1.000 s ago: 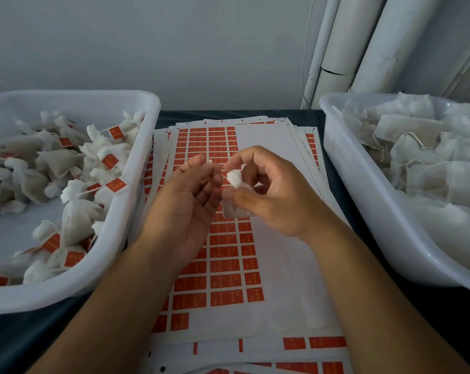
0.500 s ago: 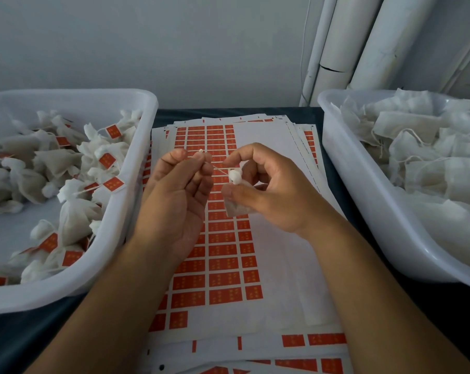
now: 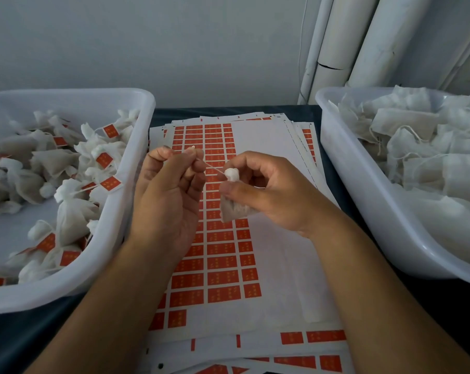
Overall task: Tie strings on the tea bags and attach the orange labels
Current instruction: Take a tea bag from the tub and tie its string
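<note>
Nearest the camera, loose label sheets (image 3: 255, 349) overlap on the dark table (image 3: 26, 336); above them lies the top sheet of orange labels (image 3: 223, 265), partly stripped on its right side. Over that sheet the right hand (image 3: 266, 195) pinches the gathered neck of a white tea bag (image 3: 232, 209) between thumb and curled fingers, the bag's body hanging below the thumb; the left hand (image 3: 169, 190) pinches the string (image 3: 211, 166) between thumb and fingertips, the string running taut from the bag's neck to that hand. To the left stands a white tub (image 3: 120, 211) of tied bags bearing orange labels; to the right, a second white tub (image 3: 363, 184) of flat, unlabelled bags. Behind are a grey wall (image 3: 147, 49) and white pipes (image 3: 363, 36).
</note>
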